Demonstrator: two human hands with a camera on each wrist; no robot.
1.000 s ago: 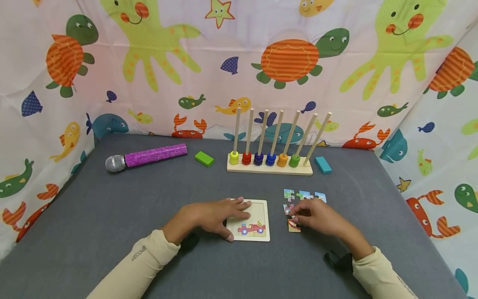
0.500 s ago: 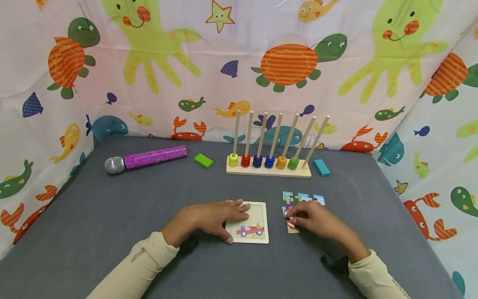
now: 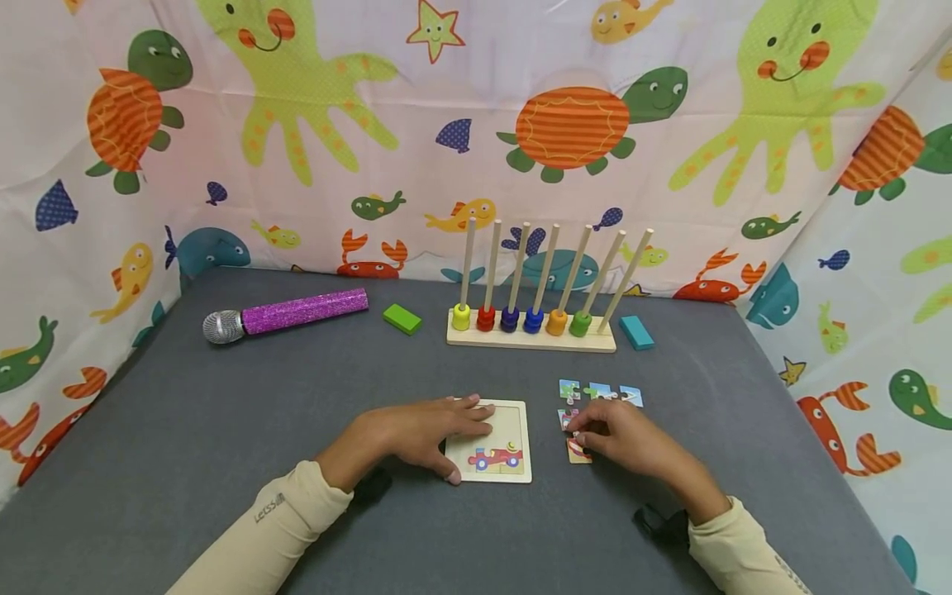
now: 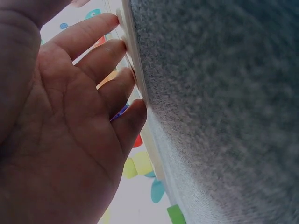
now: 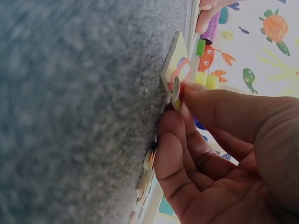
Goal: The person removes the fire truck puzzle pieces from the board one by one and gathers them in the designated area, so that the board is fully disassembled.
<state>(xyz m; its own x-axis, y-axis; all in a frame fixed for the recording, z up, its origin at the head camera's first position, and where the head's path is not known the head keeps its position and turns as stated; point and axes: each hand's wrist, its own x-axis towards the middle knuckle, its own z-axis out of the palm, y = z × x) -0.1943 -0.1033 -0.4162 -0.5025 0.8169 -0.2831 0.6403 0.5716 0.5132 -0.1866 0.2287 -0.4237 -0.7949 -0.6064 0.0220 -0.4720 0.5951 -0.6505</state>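
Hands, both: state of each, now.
Left hand: open, fingers flat on the puzzle board.
Right hand: pinching a puzzle piece.

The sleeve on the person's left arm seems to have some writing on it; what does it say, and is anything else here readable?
"Letss": small dark print on the left sleeve, last letters unsure.
Right sleeve: a faint mark, too blurred to read.
Puzzle board, loose puzzle pieces, microphone, peg rack: no lettering visible.

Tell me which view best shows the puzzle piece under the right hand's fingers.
The right wrist view: the piece shows edge-on, one edge lifted off the table, pinched by the right hand. The head view shows it mostly hidden by fingers; the left wrist view misses it.
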